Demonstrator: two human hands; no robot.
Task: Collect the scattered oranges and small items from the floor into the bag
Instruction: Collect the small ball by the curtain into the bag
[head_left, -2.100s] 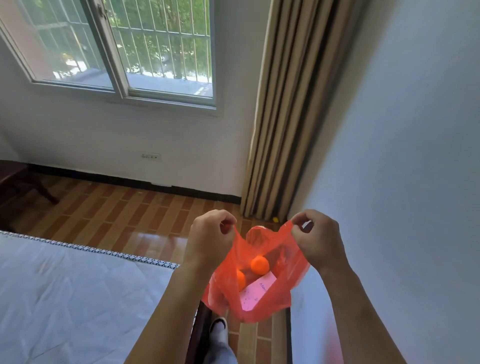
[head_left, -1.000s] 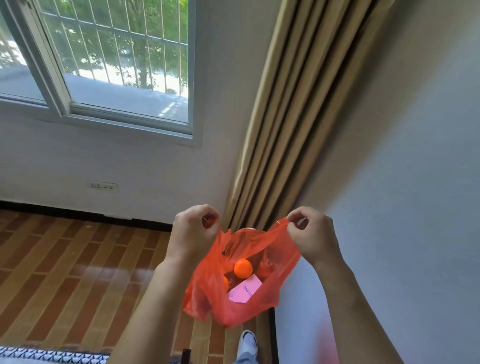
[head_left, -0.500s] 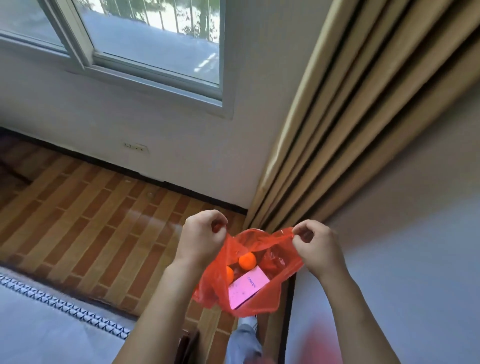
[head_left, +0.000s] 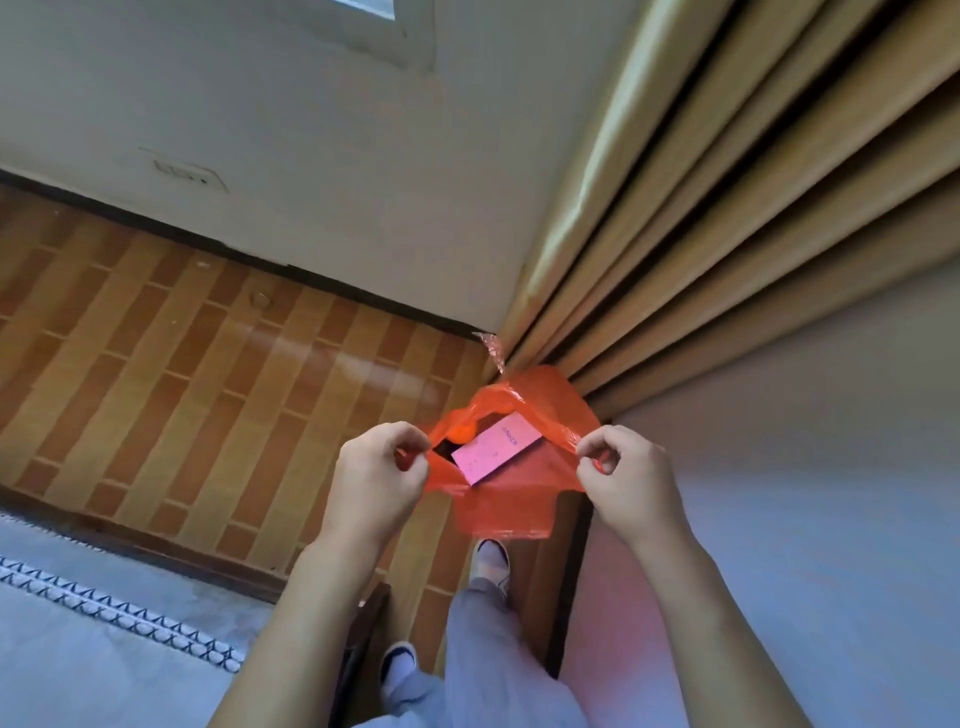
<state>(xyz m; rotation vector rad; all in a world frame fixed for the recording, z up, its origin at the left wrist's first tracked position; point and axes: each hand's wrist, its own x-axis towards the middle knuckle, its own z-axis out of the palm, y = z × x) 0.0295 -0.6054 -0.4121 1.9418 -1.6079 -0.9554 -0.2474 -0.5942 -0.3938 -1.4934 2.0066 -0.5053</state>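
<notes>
— While the thin red plastic bag (head_left: 511, 499) is pinched at its rim by the left hand (head_left: 379, 480) and right hand (head_left: 631, 480), how is it held?

— Stretched sideways between them, mouth upward; a pink flat box (head_left: 496, 452) is seen slanting inside beside an orange (head_left: 462, 432).

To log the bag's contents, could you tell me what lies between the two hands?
In the head view, the orange bag's open mouth, showing a pink card and an orange.
</notes>
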